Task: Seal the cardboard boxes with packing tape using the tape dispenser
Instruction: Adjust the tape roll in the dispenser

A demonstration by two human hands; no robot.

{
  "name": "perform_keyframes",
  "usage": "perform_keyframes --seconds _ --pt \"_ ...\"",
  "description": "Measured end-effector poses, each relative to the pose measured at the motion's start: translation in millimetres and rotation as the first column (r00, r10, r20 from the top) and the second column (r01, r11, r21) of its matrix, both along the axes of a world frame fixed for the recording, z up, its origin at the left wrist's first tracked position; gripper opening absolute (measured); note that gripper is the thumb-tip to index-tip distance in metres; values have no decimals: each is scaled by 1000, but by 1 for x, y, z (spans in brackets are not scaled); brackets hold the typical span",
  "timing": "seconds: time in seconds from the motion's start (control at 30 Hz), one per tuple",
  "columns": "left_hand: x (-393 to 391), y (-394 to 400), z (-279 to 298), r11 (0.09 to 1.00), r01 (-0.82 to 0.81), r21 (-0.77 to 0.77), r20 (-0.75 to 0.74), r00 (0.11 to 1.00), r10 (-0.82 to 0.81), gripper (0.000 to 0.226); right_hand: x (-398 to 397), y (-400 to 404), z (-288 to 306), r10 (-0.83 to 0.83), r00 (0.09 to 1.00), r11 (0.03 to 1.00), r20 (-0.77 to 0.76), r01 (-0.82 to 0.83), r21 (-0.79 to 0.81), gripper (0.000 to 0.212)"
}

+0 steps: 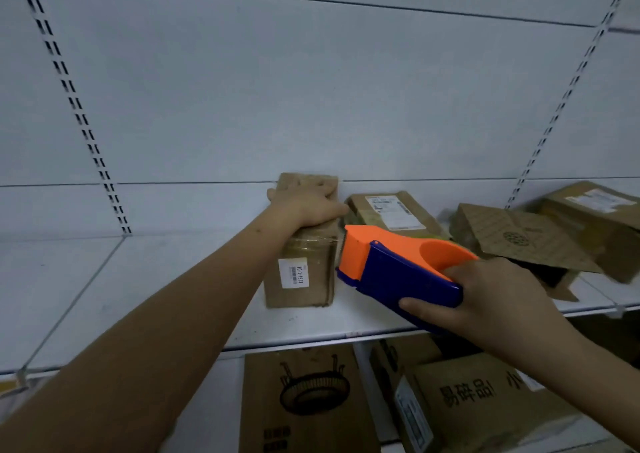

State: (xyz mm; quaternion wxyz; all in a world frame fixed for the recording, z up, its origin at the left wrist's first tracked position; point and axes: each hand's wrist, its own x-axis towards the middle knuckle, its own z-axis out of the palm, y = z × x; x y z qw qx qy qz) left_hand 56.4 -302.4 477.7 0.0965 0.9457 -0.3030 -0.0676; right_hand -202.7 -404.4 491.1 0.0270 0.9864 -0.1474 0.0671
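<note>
On the white shelf, the left hand grips the taped small box. Right of it, right-hand fingers clasp the tape dispenser; farther right, an open-flapped box seems still unsealed.

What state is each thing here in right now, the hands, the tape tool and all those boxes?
Left hand: grips the top of the small box.
Right hand: holds the tape dispenser.
Tape dispenser: lifted, its front end beside the small box.
Small box: upright on the shelf, taped across.
Labelled box: closed, leaning back.
Printed box: flap open.
</note>
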Motion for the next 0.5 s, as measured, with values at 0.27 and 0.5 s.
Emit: perform_keyframes --seconds 0.27,0.5 --pt "-13 -5 -1 997 -63 36 37 997 62 68 -6 7 -18 -106 992 990 68 112 -84 52" --pt "-16 0 0 996 -78 38 34 996 76 70 2 7 -6 -199 978 980 -58 197 -42 59"
